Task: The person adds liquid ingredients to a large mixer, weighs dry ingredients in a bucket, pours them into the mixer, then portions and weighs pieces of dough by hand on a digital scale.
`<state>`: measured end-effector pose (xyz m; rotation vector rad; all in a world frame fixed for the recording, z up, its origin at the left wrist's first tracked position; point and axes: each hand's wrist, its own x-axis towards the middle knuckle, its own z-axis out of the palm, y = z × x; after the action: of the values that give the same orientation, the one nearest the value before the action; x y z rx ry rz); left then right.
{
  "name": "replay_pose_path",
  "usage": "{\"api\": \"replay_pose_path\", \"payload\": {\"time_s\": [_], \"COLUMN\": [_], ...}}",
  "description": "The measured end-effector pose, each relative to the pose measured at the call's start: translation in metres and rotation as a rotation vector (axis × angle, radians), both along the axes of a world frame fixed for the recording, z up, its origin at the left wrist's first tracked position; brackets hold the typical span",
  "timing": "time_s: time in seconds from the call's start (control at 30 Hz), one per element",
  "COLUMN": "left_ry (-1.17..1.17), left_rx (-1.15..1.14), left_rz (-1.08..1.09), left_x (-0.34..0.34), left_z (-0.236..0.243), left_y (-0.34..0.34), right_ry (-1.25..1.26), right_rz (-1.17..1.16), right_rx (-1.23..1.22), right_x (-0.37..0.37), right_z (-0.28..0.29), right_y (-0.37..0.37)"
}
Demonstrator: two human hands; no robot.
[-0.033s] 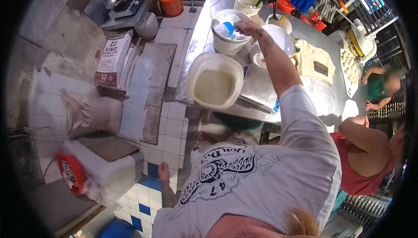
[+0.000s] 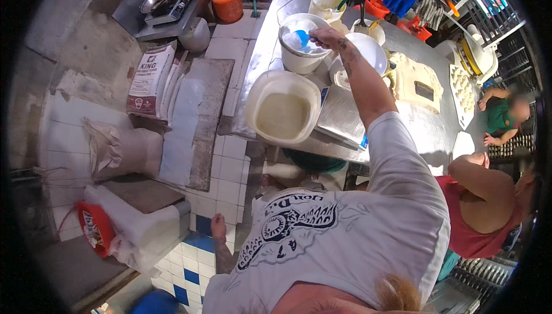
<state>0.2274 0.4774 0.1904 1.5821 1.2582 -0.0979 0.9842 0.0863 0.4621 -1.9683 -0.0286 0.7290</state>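
My right hand [image 2: 326, 37] is closed on the handle of a blue scoop [image 2: 302, 38], held inside a white bucket [image 2: 299, 62]. White powder lies around the scoop's bowl. In front of the bucket stands a square white tub [image 2: 256, 87] with a pale layer at its bottom. My left hand [image 2: 218, 226] hangs low at my side over the tiled floor. Its fingers look curled in, and nothing shows in them.
Beside my right forearm are a white bowl [image 2: 375, 49] and a flat metal scale [image 2: 344, 117]. Rolled dough [image 2: 407, 71] and a tray of small pieces [image 2: 460, 92] lie rightward. Two people work at the right. Flour sacks [image 2: 150, 81] and an orange gas cylinder [image 2: 227, 3] stand left.
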Motion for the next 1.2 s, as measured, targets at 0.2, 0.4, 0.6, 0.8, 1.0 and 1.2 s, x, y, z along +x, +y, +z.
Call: {"api": "replay_pose_path", "payload": {"time_s": [0.2,0.4,0.6,0.8,1.0,1.2], "left_ry": [-0.066,0.192,0.123,-0.038,0.05,0.077], "left_rx": [-0.041,0.454,0.136,-0.213,-0.093,-0.168], "left_rz": [-0.078,-1.415,-0.767,-0.191,-0.314,-0.352], "left_x": [-0.016,-0.055,-0.007,0.042,0.031,0.037], "left_z": [-0.011,-0.079,-0.096,-0.063,-0.098,-0.102], "left_y": [-0.043,-0.03,0.012,0.026,0.045,0.022], "right_ry": [0.14,0.167,0.109,-0.309,-0.975,-0.993], "right_rz": [-0.225,-0.397,-0.533,-0.639,-0.368,-0.265], "right_rx": [0.252,0.593,0.732,0.288,-0.709,-0.995], "right_x": [-0.027,-0.049,-0.074,-0.127,-0.169,-0.195], "right_z": [0.011,0.015,0.023,0.018,0.008,0.017], "right_y": [0.0,-0.018,-0.104,-0.139,-0.146,-0.146]}}
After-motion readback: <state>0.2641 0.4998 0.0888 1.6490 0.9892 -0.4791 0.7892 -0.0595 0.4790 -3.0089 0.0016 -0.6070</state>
